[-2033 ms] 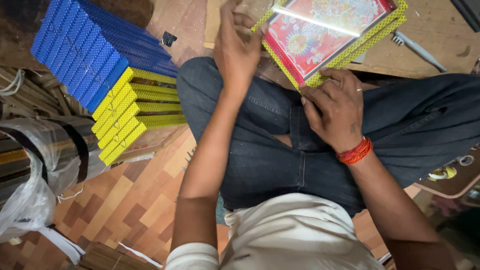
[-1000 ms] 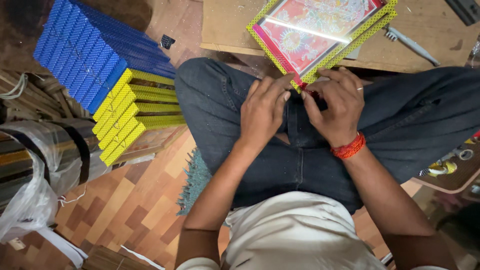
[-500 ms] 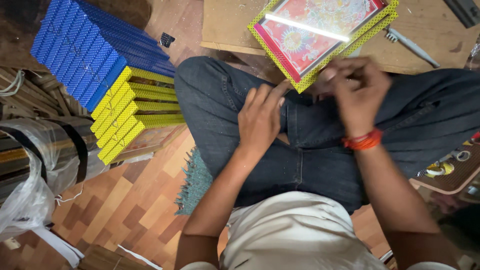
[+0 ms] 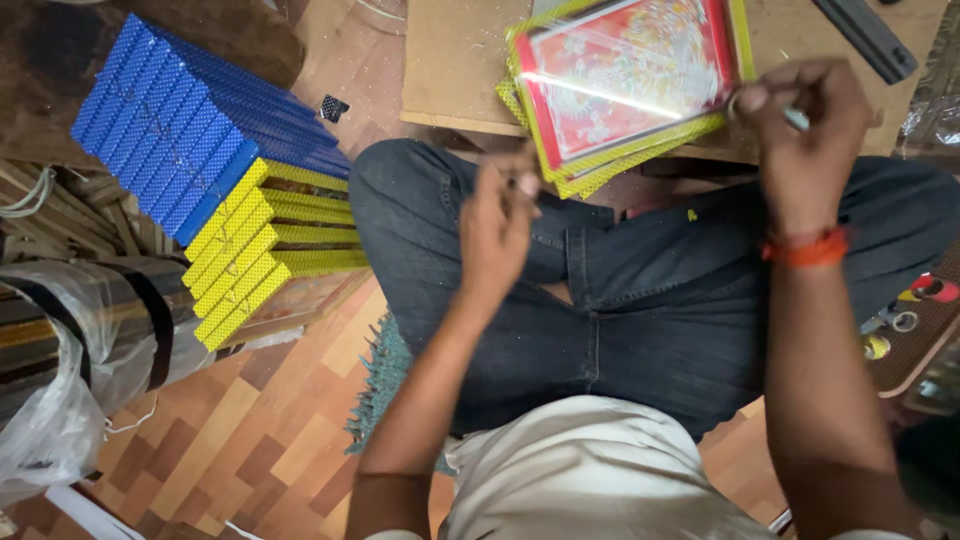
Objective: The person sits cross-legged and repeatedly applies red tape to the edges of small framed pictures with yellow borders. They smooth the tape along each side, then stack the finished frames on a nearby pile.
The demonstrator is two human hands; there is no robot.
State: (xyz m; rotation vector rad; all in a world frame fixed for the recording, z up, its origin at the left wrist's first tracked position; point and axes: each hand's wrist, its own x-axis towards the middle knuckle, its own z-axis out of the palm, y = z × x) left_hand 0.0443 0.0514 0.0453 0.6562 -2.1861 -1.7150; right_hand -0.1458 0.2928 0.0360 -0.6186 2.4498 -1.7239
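A framed picture point(image 4: 625, 85) with a yellow-green moulding and a red inner border lies on a low wooden board point(image 4: 450, 70), above my crossed legs in dark jeans point(image 4: 620, 300). My left hand point(image 4: 500, 225) hovers just below the frame's lower left corner with its fingertips pinched together. I cannot tell whether anything is between them. My right hand point(image 4: 805, 135), with an orange thread at the wrist, is raised beside the frame's right edge. It pinches a small pale metal piece point(image 4: 796, 118).
A stack of blue frames point(image 4: 190, 140) and yellow frames point(image 4: 265, 250) leans at the left. Below it lie plastic-wrapped mouldings point(image 4: 80, 360). A dark tool point(image 4: 870, 40) rests on the board's far right. Small rings and bits sit on a tray point(image 4: 900, 320) at the right.
Both hands have risen from my lap. The right hand moved up and to the right with the small metal piece, and the left lifted toward the frame's lower corner.
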